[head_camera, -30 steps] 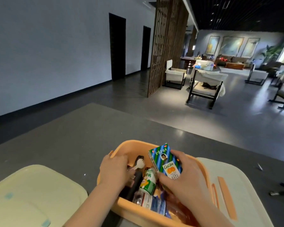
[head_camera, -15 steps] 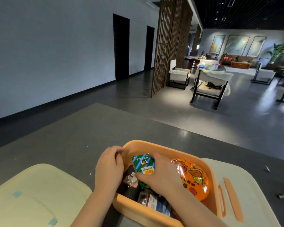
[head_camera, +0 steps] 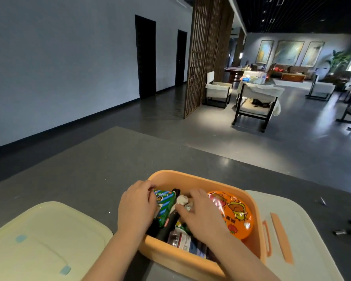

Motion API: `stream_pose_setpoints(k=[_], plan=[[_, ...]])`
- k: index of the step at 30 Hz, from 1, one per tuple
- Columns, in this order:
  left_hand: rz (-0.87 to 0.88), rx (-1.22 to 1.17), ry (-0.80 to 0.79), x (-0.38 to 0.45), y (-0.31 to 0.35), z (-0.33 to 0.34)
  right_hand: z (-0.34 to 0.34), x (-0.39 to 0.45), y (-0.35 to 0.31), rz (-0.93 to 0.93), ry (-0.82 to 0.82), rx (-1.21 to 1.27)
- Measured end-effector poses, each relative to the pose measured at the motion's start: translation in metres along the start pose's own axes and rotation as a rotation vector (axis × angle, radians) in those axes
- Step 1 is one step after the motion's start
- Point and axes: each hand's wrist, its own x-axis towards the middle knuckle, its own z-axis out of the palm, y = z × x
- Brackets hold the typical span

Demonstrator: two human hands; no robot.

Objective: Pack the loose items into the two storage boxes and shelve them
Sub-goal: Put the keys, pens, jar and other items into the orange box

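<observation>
Both my hands are down inside the orange box (head_camera: 199, 262), which sits near the front edge of the grey table (head_camera: 89, 169), right in front of me. My left hand (head_camera: 137, 207) is at the box's left wall, fingers curled over the top of a green-and-blue striped carton (head_camera: 164, 205) that stands tilted against that wall; the fingers press on it, but I cannot tell whether they truly grip it or only push it. My right hand (head_camera: 201, 216) lies palm down over the middle of the box, fingers spread a little and reaching toward the carton, resting on the packed things there; I cannot see anything closed in it. Between my two hands a small white round thing (head_camera: 181, 199) and a dark bottle-like shape (head_camera: 166, 226) show, too crowded to name better. Against the box's right wall lies a round orange packet (head_camera: 235, 213) with cartoon pictures, touching the side of my right hand. Near the box's front wall some flat packs (head_camera: 182, 240) with labels lie under my right wrist. A pale yellow lid (head_camera: 39, 240) covers something at the table's front left corner, just beside the orange box. On the right, touching the box, is a white lid (head_camera: 308, 230) with orange strips. A few small dark bits (head_camera: 344, 232) lie at the table's right edge.
</observation>
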Motion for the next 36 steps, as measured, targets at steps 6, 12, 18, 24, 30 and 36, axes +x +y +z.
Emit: stream_pose_setpoints(k=[6,12,18,24,30,36], plan=[[0.098,-0.15,-0.055,-0.026,0.064,0.006,-0.07,-0.053,0.035,0.09,0.255,0.007],[0.328,-0.326,-0.222,-0.074,0.176,0.046,-0.145,-0.131,0.114,0.349,0.48,0.038],[0.403,-0.511,-0.417,-0.124,0.264,0.104,-0.198,-0.212,0.182,0.556,0.565,-0.048],[0.444,-0.509,-0.6,-0.167,0.325,0.177,-0.237,-0.264,0.24,0.656,0.555,-0.076],[0.477,-0.364,-0.73,-0.174,0.374,0.247,-0.263,-0.264,0.31,0.73,0.457,-0.103],[0.552,-0.242,-0.682,-0.143,0.429,0.318,-0.288,-0.218,0.393,0.729,0.34,-0.204]])
